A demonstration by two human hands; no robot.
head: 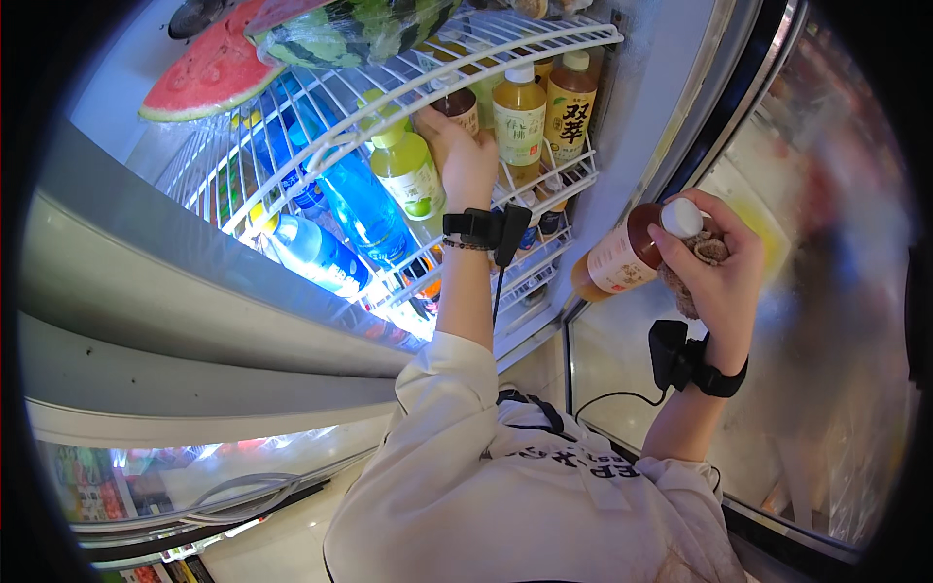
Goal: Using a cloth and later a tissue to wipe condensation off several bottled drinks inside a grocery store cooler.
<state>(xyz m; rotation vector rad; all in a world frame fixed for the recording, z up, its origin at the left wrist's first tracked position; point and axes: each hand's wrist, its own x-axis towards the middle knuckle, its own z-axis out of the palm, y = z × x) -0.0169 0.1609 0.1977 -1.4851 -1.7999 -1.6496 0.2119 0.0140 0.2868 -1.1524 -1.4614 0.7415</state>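
Observation:
My left hand (468,162) reaches into a lit refrigerator and grips a dark brown drink bottle (461,106) with a pale label. Part of that bottle is hidden by the hand and the shelf above. To its left stands a bottle of green drink (405,171) with a green cap; to its right is a yellowish drink bottle (519,120) with a white cap. Outside the shelves, my right hand (718,255) holds a tilted bottle of brownish drink (621,256) by its upper part, white cap toward the hand. A brown cloth (681,291) is bunched in the same hand.
Cut watermelon (350,33) in clear film rests on the upper wire shelf (408,109). Blue bottles (364,208) stand at the left below it. A bottle with a yellow label (571,109) is at the right. The open glass door (619,364) is at my right.

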